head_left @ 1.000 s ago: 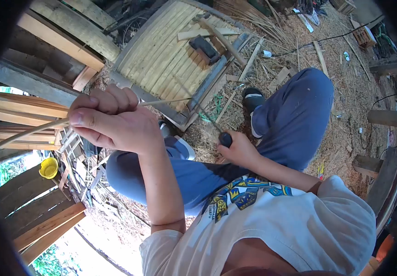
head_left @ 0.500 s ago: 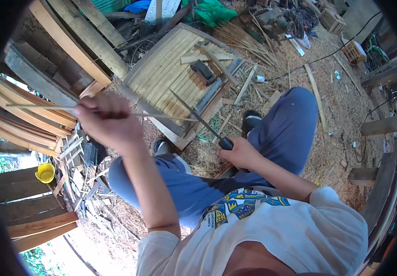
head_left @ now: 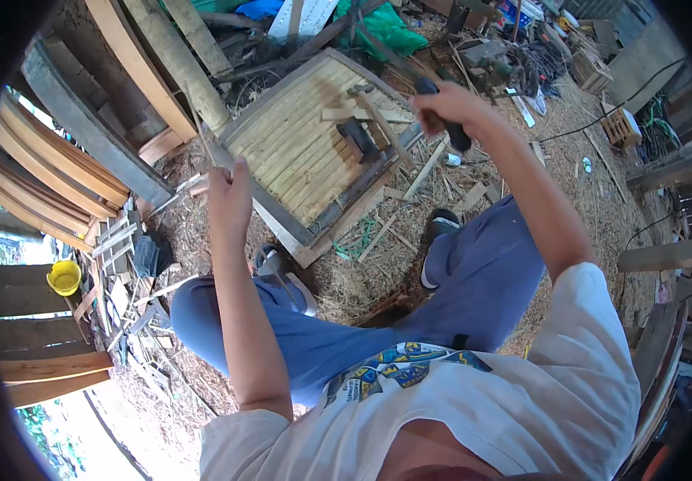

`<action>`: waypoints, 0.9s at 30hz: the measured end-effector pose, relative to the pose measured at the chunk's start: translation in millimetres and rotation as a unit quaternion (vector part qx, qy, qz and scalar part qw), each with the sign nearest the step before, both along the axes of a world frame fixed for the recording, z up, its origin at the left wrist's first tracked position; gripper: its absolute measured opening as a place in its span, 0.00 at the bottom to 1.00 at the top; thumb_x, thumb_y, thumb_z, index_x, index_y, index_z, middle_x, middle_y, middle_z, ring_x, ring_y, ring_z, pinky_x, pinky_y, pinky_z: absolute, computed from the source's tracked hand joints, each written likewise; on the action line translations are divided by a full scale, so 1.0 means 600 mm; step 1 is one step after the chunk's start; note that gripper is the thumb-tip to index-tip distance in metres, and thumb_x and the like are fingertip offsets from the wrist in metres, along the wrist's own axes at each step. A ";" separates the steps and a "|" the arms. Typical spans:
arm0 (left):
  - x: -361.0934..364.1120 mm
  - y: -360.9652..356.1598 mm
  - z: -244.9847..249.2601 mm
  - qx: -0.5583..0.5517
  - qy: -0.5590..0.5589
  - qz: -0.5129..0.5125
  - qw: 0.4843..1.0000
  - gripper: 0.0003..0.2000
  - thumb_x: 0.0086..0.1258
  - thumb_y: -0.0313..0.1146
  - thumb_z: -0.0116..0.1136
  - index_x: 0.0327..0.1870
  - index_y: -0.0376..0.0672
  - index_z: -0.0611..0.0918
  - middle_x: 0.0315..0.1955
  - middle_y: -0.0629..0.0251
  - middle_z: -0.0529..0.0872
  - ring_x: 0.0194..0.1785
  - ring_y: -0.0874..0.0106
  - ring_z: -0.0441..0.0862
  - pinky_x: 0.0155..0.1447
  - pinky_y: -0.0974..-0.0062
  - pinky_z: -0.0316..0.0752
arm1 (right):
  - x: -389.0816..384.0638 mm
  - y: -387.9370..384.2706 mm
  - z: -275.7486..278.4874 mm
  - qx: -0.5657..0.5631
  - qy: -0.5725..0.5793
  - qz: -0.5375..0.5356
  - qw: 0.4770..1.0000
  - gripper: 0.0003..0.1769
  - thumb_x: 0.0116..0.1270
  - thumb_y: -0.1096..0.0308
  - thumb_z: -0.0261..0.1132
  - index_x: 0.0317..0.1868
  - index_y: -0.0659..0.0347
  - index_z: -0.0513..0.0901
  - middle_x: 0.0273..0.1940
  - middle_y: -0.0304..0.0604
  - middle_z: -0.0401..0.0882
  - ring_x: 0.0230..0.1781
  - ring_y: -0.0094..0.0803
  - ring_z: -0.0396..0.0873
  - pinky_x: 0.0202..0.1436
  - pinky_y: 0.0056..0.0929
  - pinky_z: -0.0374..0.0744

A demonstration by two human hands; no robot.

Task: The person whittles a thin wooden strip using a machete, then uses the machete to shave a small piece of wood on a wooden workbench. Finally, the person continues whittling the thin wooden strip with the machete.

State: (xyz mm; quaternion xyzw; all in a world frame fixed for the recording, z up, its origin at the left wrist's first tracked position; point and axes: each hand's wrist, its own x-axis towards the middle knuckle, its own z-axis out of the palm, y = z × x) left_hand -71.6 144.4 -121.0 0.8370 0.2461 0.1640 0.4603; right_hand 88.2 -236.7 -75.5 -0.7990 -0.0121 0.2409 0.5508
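The left hand [head_left: 230, 194], at the end of a forearm stretched forward with the thumb up, is closed around a thin wooden strip [head_left: 209, 144] beside the slatted panel's [head_left: 282, 152] left edge, the strip's long axis slanting forward and leftward out of the fist. The right hand [head_left: 447, 111], raised on an extended arm above the panel's right side, is wrapped around the black handle of a knife [head_left: 424, 85], whose motion-blurred blade points forward and left, past the panel's far corner.
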 end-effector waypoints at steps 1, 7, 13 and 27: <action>-0.002 -0.004 0.001 0.040 0.045 -0.009 0.998 0.24 0.78 0.55 0.58 0.43 0.37 0.77 0.33 0.61 0.80 0.35 0.69 0.76 0.42 0.69 0.72 | 0.035 -0.007 -0.023 0.018 0.013 -0.011 1.000 0.13 0.72 0.62 0.71 0.40 0.65 0.82 0.30 0.41 0.85 0.25 0.30 0.86 0.31 0.32 0.87; 0.018 -0.008 -0.039 0.116 0.127 0.000 0.985 0.28 0.77 0.58 0.58 0.43 0.33 0.76 0.38 0.52 0.82 0.45 0.61 0.79 0.53 0.63 0.74 | 0.111 -0.047 -0.100 -0.055 -0.029 -0.045 0.997 0.14 0.71 0.60 0.72 0.44 0.63 0.84 0.33 0.41 0.87 0.28 0.26 0.86 0.31 0.26 0.83; 0.027 -0.017 -0.116 -0.024 0.194 0.009 0.981 0.32 0.76 0.49 0.60 0.64 0.25 0.70 0.56 0.39 0.81 0.59 0.53 0.81 0.63 0.60 0.75 | 0.152 -0.076 -0.163 -0.067 -0.060 -0.057 0.994 0.19 0.70 0.56 0.73 0.46 0.66 0.84 0.40 0.44 0.88 0.35 0.26 0.86 0.34 0.24 0.80; 0.042 -0.034 -0.155 -0.228 0.096 0.021 0.969 0.31 0.77 0.44 0.62 0.66 0.27 0.65 0.56 0.47 0.79 0.55 0.65 0.81 0.58 0.68 0.77 | 0.153 -0.009 -0.200 -0.031 0.015 -0.121 0.992 0.21 0.70 0.54 0.72 0.49 0.66 0.84 0.41 0.41 0.83 0.37 0.28 0.79 0.41 0.34 0.76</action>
